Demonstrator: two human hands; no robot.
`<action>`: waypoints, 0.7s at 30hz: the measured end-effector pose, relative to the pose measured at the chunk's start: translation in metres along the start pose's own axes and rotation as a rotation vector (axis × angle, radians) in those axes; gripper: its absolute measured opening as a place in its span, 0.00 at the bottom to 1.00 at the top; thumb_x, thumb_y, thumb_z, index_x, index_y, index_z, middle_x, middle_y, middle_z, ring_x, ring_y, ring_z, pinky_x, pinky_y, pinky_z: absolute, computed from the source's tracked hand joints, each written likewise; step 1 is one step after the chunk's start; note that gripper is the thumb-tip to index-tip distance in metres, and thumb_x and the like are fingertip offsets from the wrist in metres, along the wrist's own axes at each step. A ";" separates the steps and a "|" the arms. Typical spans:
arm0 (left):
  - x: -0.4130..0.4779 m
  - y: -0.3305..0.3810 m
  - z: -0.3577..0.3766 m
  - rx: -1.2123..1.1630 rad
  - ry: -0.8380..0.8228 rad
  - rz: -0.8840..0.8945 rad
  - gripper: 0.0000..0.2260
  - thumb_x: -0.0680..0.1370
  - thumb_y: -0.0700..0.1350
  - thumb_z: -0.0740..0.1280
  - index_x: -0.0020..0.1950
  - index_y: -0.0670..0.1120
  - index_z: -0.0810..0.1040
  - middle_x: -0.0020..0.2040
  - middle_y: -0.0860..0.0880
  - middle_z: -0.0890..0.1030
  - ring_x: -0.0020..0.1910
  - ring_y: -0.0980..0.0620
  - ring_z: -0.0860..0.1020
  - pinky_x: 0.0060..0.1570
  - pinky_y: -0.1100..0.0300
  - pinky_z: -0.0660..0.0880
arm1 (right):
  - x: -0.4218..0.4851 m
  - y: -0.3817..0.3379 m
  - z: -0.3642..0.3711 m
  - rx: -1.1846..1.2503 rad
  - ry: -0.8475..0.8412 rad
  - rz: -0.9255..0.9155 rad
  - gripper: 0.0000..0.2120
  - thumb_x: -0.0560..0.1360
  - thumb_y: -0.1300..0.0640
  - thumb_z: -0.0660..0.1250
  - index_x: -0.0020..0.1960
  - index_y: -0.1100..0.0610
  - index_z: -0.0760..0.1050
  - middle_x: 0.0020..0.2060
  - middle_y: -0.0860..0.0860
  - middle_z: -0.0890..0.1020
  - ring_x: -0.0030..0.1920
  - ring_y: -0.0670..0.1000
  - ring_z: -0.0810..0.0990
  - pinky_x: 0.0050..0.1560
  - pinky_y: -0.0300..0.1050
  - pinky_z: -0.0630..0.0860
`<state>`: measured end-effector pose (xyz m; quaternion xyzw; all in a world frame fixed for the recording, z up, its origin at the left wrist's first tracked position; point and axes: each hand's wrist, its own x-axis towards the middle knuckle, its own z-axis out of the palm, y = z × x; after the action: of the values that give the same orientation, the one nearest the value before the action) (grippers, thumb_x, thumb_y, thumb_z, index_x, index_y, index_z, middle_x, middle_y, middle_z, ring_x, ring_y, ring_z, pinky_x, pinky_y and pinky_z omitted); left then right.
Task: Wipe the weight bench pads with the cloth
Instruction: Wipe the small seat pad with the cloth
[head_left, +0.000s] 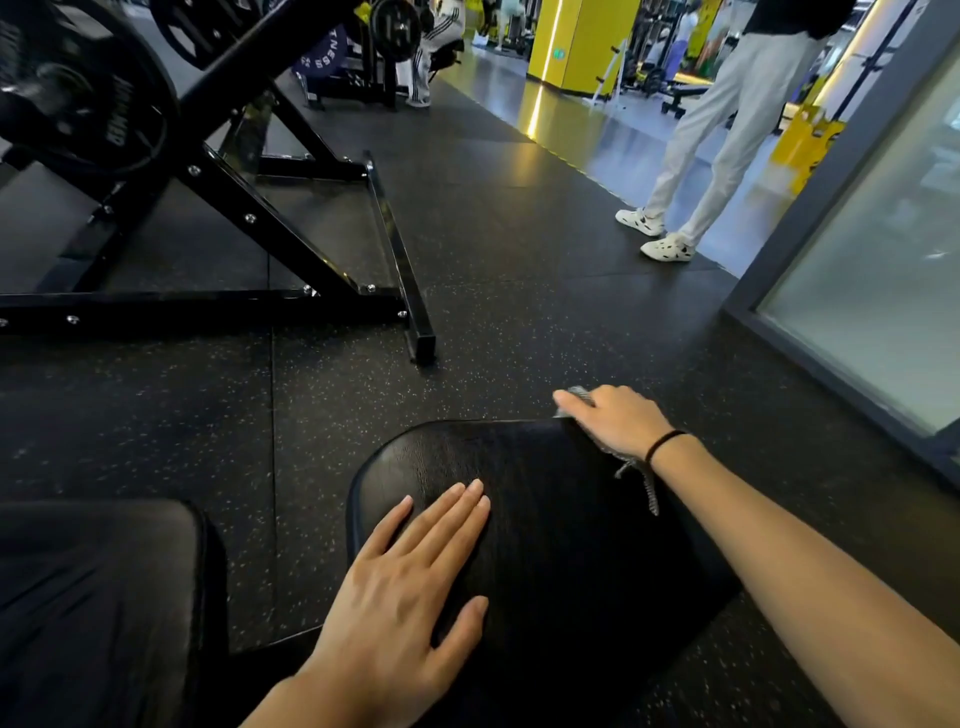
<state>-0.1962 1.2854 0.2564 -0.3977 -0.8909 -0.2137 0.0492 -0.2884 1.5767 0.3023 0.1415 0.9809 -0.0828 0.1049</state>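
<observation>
Left hand (410, 582) flat, released, on pad (545, 519); right hand (615, 421) presses cloth (583, 396) at the 1 o'clock edge, grasp indeterminate; floor (467, 374) beyond.

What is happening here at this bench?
A person is busy with a black pad of a gym bench. The right hand presses a grey cloth against the far right edge of the pad, and an end of the cloth hangs out below the wrist. The left hand lies flat on top of the pad with straight fingers. A second pad is at the lower left, with nothing on it.
</observation>
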 end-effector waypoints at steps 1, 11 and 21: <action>0.000 0.000 0.001 -0.005 0.005 0.001 0.32 0.74 0.58 0.58 0.77 0.50 0.55 0.77 0.54 0.55 0.76 0.58 0.53 0.70 0.52 0.53 | 0.003 0.006 -0.001 -0.010 0.011 0.044 0.34 0.76 0.32 0.45 0.53 0.56 0.77 0.52 0.56 0.80 0.55 0.59 0.77 0.52 0.51 0.69; 0.003 -0.001 0.001 -0.055 0.041 0.030 0.33 0.71 0.57 0.60 0.76 0.49 0.59 0.76 0.55 0.59 0.75 0.57 0.57 0.70 0.53 0.55 | -0.002 -0.145 0.031 -0.016 -0.015 -0.361 0.28 0.81 0.42 0.43 0.60 0.56 0.76 0.58 0.60 0.79 0.58 0.60 0.76 0.56 0.53 0.68; 0.001 0.004 -0.003 -0.037 0.018 0.021 0.30 0.74 0.54 0.57 0.76 0.50 0.58 0.77 0.55 0.58 0.75 0.56 0.56 0.70 0.50 0.55 | 0.009 0.034 0.000 0.076 -0.020 0.109 0.32 0.80 0.39 0.43 0.69 0.59 0.68 0.68 0.60 0.71 0.67 0.60 0.70 0.65 0.54 0.64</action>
<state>-0.1937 1.2871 0.2606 -0.4061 -0.8821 -0.2331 0.0523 -0.2869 1.6116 0.2951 0.1978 0.9667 -0.1157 0.1138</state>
